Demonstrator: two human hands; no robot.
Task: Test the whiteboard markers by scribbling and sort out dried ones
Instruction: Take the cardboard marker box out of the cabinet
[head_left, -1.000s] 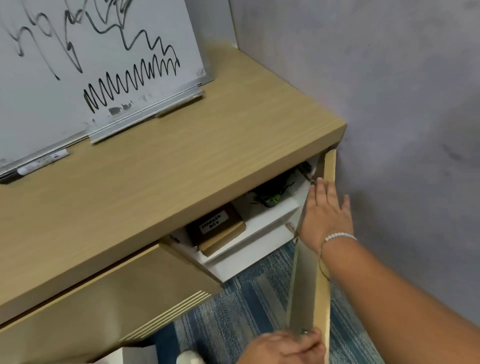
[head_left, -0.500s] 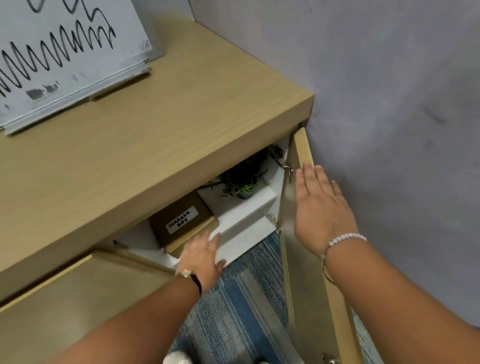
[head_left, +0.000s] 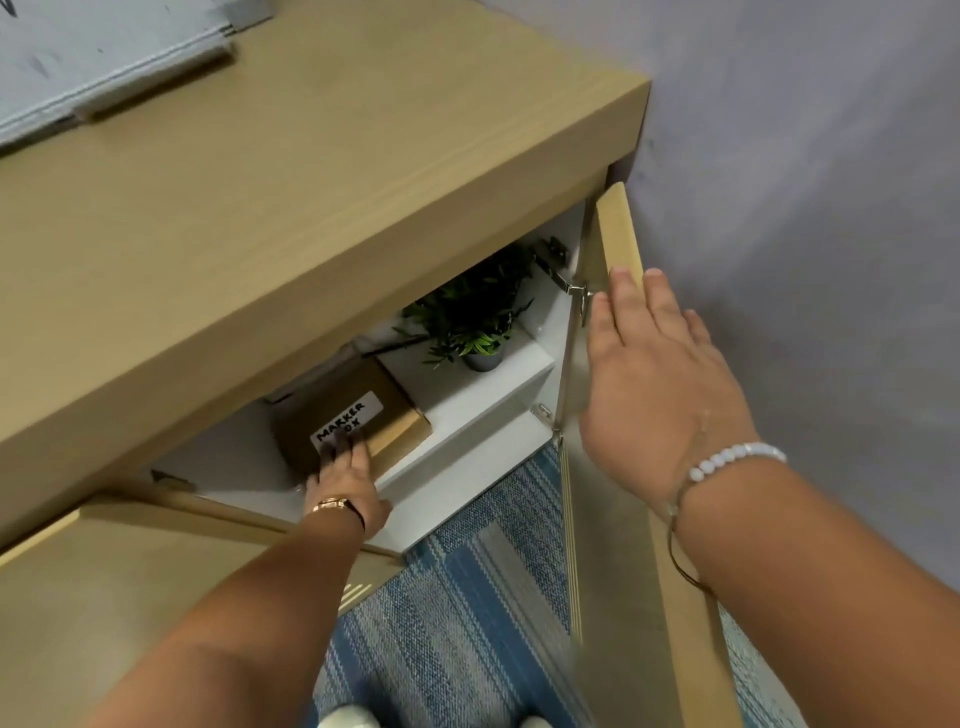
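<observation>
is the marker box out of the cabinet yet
No, the marker box sits on the white shelf inside the cabinet, with the left hand touching its front.

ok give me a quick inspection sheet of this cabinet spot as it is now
surface: wooden cabinet top, whiteboard corner resting on it
job's things: brown marker box on the white shelf; no markers visible
clutter: small potted plant farther back on the shelf
grips: left hand fingertips on the box; right hand flat against the open door
cables: nothing seen
surroundings: grey wall, blue striped carpet
</observation>
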